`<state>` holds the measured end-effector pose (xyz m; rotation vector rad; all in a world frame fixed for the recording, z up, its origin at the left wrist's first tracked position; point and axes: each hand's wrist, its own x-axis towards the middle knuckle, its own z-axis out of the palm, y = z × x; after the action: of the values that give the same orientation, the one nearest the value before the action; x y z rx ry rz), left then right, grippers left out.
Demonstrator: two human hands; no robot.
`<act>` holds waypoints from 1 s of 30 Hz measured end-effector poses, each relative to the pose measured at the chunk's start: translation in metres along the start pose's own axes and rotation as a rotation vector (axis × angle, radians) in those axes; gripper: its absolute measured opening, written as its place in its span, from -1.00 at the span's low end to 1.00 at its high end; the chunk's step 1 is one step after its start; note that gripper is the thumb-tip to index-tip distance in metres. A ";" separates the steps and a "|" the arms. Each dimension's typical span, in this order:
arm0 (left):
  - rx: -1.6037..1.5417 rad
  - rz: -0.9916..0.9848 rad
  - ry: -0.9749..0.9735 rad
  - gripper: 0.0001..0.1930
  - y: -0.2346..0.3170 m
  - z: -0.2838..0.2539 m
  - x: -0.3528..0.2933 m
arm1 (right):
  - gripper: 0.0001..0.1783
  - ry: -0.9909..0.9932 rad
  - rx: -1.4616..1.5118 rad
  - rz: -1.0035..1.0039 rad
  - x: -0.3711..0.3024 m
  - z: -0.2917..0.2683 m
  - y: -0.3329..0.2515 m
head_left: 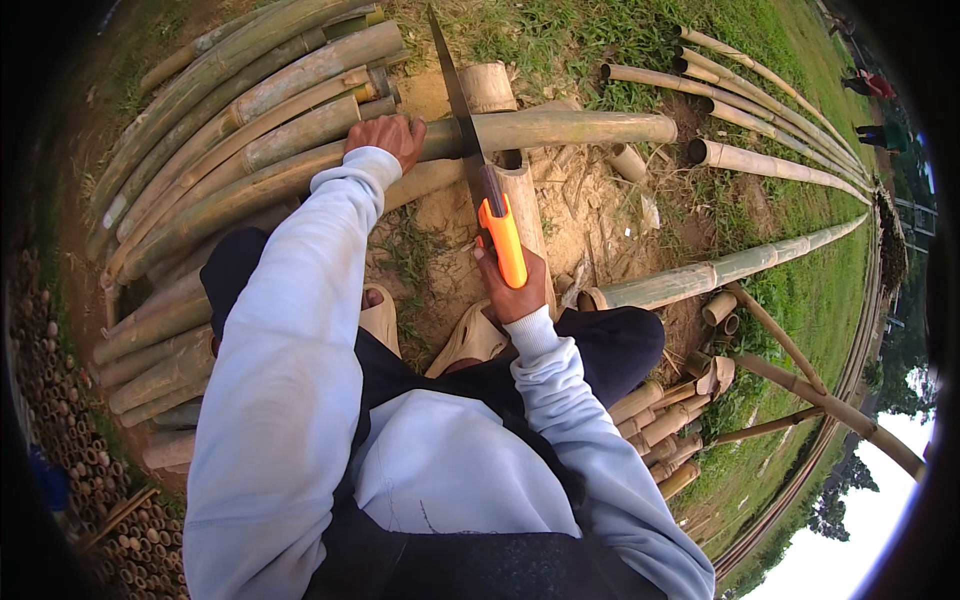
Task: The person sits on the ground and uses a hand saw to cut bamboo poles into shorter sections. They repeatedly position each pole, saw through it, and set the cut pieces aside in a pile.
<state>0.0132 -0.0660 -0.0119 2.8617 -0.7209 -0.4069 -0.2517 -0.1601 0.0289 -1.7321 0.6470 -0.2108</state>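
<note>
My right hand (512, 282) is closed around the orange handle of a hand saw (510, 245). Its long dark blade points away from me and lies across a bamboo pole (580, 128). To the left of the blade, my left hand (388, 140) is closed over the same pole, fingers curled on its top. The pole runs from the left side to a cut end at the right. Under it, near the blade, lies a short bamboo length (522, 200). The exact contact between the saw teeth and the pole is too small to make out.
A stack of bamboo poles (290, 75) fills the left. A bamboo stump (487, 88) stands beyond the blade. Long poles (780, 165) lie on grass at the right, a greenish pole (690, 285) nearer. Cut pieces (660, 430) are piled by my right knee. People (880, 135) stand far right.
</note>
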 end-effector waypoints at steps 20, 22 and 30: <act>-0.041 -0.070 -0.064 -0.41 -0.011 -0.001 0.011 | -0.77 -0.028 -0.056 0.160 -0.129 -0.058 -0.041; -0.038 -0.067 -0.110 -0.41 -0.008 -0.005 0.011 | -0.75 -0.028 -0.113 0.159 -0.146 -0.068 -0.049; -0.043 -0.015 -0.173 -0.40 0.001 -0.016 0.021 | -0.78 0.031 -0.040 -0.089 -0.008 -0.003 -0.001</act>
<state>0.0353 -0.0755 -0.0011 2.8184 -0.7095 -0.6700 -0.2594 -0.1584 0.0325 -1.8005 0.6011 -0.2891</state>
